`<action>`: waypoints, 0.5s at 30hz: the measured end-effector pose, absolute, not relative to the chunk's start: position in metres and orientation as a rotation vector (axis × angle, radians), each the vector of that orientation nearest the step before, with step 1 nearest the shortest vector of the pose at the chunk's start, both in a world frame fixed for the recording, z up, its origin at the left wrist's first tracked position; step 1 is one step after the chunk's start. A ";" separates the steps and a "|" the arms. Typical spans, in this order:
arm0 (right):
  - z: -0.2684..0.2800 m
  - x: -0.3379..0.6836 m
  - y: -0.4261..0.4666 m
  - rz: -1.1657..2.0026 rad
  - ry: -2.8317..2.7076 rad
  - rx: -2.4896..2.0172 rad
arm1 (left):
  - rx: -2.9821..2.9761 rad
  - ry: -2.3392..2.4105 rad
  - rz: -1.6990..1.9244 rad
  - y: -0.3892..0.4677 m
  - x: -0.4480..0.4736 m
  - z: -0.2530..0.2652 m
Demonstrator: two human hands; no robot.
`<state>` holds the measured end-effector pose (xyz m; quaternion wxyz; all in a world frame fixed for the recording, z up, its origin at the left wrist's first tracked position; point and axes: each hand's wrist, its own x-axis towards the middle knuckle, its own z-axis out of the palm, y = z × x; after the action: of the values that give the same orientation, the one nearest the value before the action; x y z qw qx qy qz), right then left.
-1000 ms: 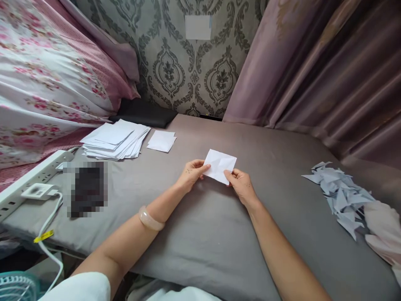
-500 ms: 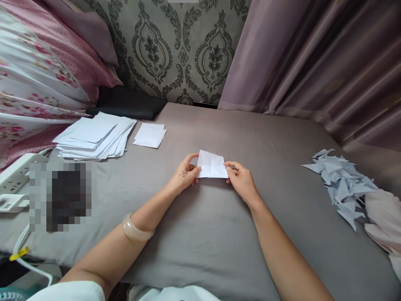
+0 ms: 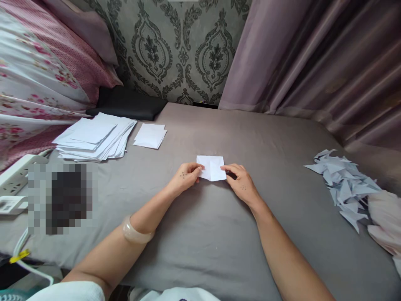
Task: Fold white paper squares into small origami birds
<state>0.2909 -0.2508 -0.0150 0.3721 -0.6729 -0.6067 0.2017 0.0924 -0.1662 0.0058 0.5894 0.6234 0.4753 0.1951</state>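
A small white sheet of paper [image 3: 211, 168] with a vertical crease down its middle is between my two hands, over the grey cloth-covered surface [image 3: 200, 234]. My left hand [image 3: 187, 175] pinches its left edge between thumb and fingers. On the opposite edge, my right hand [image 3: 238, 179] is closed on the paper, thumb below and fingertip on top. Whether the sheet rests on the cloth or hangs just above it, I cannot tell.
A large stack of white paper [image 3: 94, 136] lies at the left, beside a few smaller squares [image 3: 150, 136]. Pointed folded paper pieces [image 3: 343, 179] are heaped at the right. A power strip [image 3: 15, 173] and a blurred dark object [image 3: 69, 196] sit at the near left.
The paper has tipped flatter and slid slightly toward me, its crease now plainer. My right hand has shifted a little left, and my left fingers have moved further onto the sheet.
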 end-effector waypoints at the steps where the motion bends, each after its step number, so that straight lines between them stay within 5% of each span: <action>1: -0.016 0.291 -0.250 0.482 -1.573 -1.742 | 1.450 1.103 0.441 -0.166 0.092 0.006; 15: -0.017 0.291 -0.251 0.376 -1.624 -1.803 | 2.024 1.119 0.379 -0.161 0.074 0.002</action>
<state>0.2910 -0.2512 -0.0174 0.3365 -0.6914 -0.6229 0.1442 0.0744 -0.1613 0.0017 0.3884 0.7959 0.4399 0.1488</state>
